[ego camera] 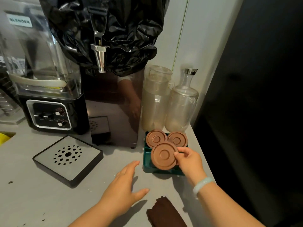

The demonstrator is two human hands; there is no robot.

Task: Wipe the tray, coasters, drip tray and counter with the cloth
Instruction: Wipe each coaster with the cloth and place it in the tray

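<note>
Biggest of all, the flat grey counter (32,202), under everything else. At its back, a tall shiny metal drink machine (114,104), with a crinkly black plastic bag (123,30) over the top and a silver tap (100,58) poking out. Just left of that, a black blender (44,79) with a clear plastic cover and round knobs. Just right of the machine, by the wall, a clear plastic jug (155,99) and a clear round bottle (182,105) with a metal spout, side by side and upright.

Next, the square black drip tray (68,158) with a grey metal top full of little holes. Sits flat on the counter in front of the blender, turned at a slant, well apart from both hands.

Then the dark green plastic tray (146,161), on the counter just in front of the jug and bottle. Holds three round brown coasters with ring grooves.

Near the front, the dark brown cloth (165,213), bunched up on the counter between the two arms, touched by neither hand.

Left hand (124,185): wide, fingers straight and spread, holding nothing, low over the counter between the drip tray and the green tray. Touching the counter or not: cannot tell.

Right hand (188,161): pinching the right edge of the front coaster (164,155) with thumb and fingertips, over the green tray. Lifted or resting: cannot tell. Behind it, the back left coaster (155,138) and the back right coaster (177,139), partly covered by its far edge.

Last, a pale green bracelet (202,184) around the right wrist.
</note>
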